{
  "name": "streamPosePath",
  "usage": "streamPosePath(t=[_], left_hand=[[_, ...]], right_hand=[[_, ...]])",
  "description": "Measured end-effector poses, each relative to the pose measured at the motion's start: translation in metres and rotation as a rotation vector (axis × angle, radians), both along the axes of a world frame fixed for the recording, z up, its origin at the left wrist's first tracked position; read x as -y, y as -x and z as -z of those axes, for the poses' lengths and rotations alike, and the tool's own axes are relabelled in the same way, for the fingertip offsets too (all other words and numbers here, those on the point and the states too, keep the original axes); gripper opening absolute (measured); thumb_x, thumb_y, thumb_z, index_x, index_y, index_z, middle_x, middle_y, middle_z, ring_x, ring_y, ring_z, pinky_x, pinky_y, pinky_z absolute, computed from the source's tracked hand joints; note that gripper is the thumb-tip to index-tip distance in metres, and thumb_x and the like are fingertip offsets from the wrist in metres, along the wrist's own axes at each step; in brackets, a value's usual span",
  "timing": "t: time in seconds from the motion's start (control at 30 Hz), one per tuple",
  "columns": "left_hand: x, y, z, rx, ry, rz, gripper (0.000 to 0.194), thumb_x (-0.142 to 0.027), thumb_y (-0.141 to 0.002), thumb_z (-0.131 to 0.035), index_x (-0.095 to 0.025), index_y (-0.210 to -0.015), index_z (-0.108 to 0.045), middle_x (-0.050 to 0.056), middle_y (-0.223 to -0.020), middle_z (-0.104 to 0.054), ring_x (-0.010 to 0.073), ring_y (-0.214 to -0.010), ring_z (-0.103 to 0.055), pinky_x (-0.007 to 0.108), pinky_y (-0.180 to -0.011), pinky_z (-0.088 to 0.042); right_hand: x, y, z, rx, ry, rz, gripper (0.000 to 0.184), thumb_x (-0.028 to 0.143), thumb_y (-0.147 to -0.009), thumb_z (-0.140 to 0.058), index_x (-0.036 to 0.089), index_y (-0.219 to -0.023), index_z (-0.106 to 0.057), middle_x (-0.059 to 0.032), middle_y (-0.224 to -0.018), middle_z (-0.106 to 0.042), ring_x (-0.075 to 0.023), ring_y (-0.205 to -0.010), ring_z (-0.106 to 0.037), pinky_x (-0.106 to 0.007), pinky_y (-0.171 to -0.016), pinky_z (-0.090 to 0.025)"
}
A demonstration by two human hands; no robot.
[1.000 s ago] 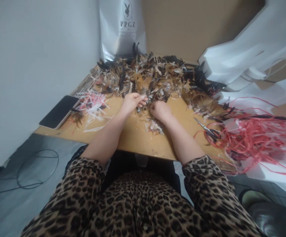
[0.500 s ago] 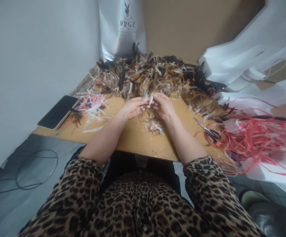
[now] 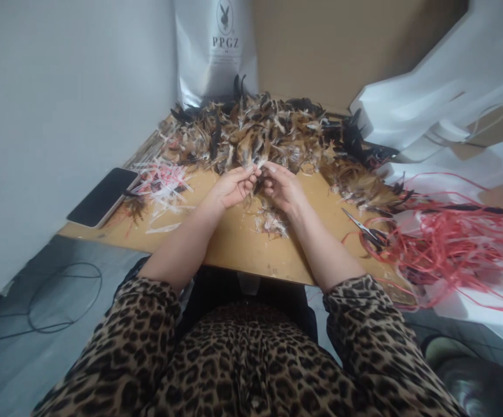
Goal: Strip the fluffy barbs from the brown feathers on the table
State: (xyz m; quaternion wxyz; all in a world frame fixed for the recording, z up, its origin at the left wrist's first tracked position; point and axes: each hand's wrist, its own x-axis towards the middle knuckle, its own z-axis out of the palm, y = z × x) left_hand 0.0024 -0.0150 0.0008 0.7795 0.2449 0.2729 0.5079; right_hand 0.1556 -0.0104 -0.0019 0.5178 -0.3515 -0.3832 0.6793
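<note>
A wide heap of brown, black and white feathers [image 3: 273, 130] covers the far half of a small wooden table [image 3: 234, 243]. My left hand [image 3: 232, 186] and my right hand [image 3: 283, 188] meet at the near edge of the heap. The fingertips of both are pinched together on a small bunch of feathers [image 3: 255, 165] held between them. A few loose feather scraps [image 3: 271, 223] lie on the table just below my right wrist.
A phone [image 3: 104, 197] lies at the table's left edge beside pink and white strips [image 3: 164, 182]. Scissors [image 3: 364, 227] rest at the right, next to a tangle of red cord [image 3: 451, 243]. A silver bag [image 3: 217, 49] stands behind the heap; white bags [image 3: 443, 98] lie at right.
My hands rose from the table and came together at the heap's edge. My right hand went from resting knuckles-down to pinching the feather bunch with my left.
</note>
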Motion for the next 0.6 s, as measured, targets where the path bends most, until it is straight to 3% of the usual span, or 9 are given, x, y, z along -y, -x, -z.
streamPosePath(t=[0.17, 0.23, 0.37, 0.6], left_hand=[[0.001, -0.003, 0.002, -0.084, 0.014, 0.062, 0.01, -0.008, -0.086, -0.058, -0.01, -0.08, -0.065, 0.002, -0.069, -0.067, 0.0003, -0.052, -0.057, 0.008, -0.049, -0.041], [-0.001, -0.004, 0.006, -0.184, -0.04, 0.021, 0.005, -0.011, -0.084, -0.062, -0.01, -0.081, -0.066, 0.004, -0.073, -0.069, 0.0022, -0.055, -0.06, 0.01, -0.05, -0.043], [-0.006, -0.005, 0.013, -0.439, -0.186, -0.129, 0.012, -0.021, -0.081, -0.067, -0.009, -0.08, -0.067, 0.008, -0.081, -0.073, 0.0059, -0.059, -0.064, 0.014, -0.052, -0.046], [-0.003, -0.01, 0.013, -0.483, -0.201, -0.09, 0.018, -0.024, -0.077, -0.072, -0.007, -0.073, -0.066, 0.008, -0.074, -0.072, 0.0055, -0.054, -0.062, 0.014, -0.05, -0.044]], right_hand=[[0.003, 0.002, -0.001, 0.085, -0.058, -0.034, 0.04, 0.041, -0.054, -0.084, 0.018, -0.071, -0.056, 0.0041, -0.065, -0.06, -0.0035, -0.05, -0.042, -0.017, -0.043, -0.028], [0.002, 0.001, 0.0, 0.139, -0.075, 0.028, 0.042, 0.043, -0.054, -0.084, 0.018, -0.065, -0.052, 0.0051, -0.058, -0.055, -0.0039, -0.048, -0.039, -0.018, -0.043, -0.027], [-0.001, -0.002, 0.003, 0.278, -0.17, 0.162, 0.041, 0.047, -0.06, -0.079, 0.019, -0.06, -0.05, 0.0073, -0.046, -0.043, -0.0048, -0.043, -0.031, -0.02, -0.042, -0.023], [-0.003, 0.0, 0.008, 0.466, -0.31, 0.295, 0.024, 0.035, -0.069, -0.068, 0.018, -0.061, -0.053, 0.005, -0.054, -0.047, -0.0067, -0.051, -0.036, -0.021, -0.049, -0.029]])
